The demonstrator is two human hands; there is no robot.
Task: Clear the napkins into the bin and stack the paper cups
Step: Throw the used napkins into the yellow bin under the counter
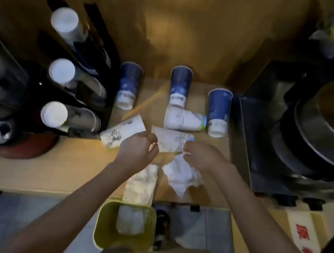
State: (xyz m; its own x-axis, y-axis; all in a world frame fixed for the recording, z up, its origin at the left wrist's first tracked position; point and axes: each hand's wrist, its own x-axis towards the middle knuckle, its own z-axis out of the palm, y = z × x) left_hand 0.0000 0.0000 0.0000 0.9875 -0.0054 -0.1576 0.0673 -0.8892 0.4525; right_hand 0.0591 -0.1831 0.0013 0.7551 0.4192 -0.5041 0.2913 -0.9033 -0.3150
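The wooden table (23,169) carried everything, and its near edge seemed to matter most: a yellow-green bin (102,225) stood on the floor just below that edge, so anything on the table could be dropped straight in. One white napkin (130,221) already lay inside it.

At the left a black cup dispenser (94,84) held three rows of stacked cups with their bases pointing out, probably where the loose ones belonged or at least the model for stacking them. At the right sat a dark metal appliance (281,133), out of the way.

Three blue paper cups (180,85) stood upside down along the back of the table, well apart from one another. Three white printed paper cups (183,119) lay on their sides nearer the person, none yet nested.

A folded napkin (141,184) lay flat, reaching to the table's near edge right above the bin. Beside it, the right hand (203,156) pinched the top of a crumpled white napkin (182,178), which hung from the fingers, likely on its way to the bin. The left hand (138,148) was loosely curled with nothing clearly in it, touching or just over the nearest fallen white cup; I could not tell which.
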